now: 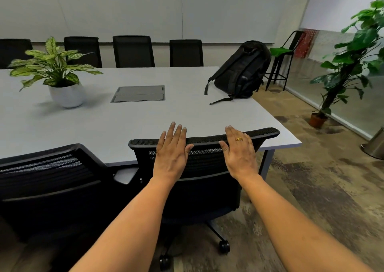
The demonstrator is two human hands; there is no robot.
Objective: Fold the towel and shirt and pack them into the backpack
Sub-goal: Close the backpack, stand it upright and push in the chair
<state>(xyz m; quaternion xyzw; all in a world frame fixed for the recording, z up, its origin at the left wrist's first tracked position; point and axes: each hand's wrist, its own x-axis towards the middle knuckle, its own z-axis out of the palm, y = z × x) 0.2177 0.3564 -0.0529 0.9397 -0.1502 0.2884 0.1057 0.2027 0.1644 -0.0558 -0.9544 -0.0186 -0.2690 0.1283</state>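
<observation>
Backpack [243, 70] on desk [145, 115], well beyond my fingers [172, 132], rightward; towel, shirt unseen. Left hand [172, 153] and right hand [240, 155] flat on chair back [207, 139], fingers straight, empty. I judge folding unstarted; next, find the clothes.

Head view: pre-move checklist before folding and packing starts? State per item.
1. Backpack on table: ok, stands near the far right corner.
2. Backpack open for packing: cannot tell.
3. Towel and shirt in sight: not ok, neither shows.
4. Left hand free: ok, fingers straight, holds nothing.
5. Right hand free: ok, the same.
6. Path to table clear: not ok, office chair stands between the person and the edge.
</observation>
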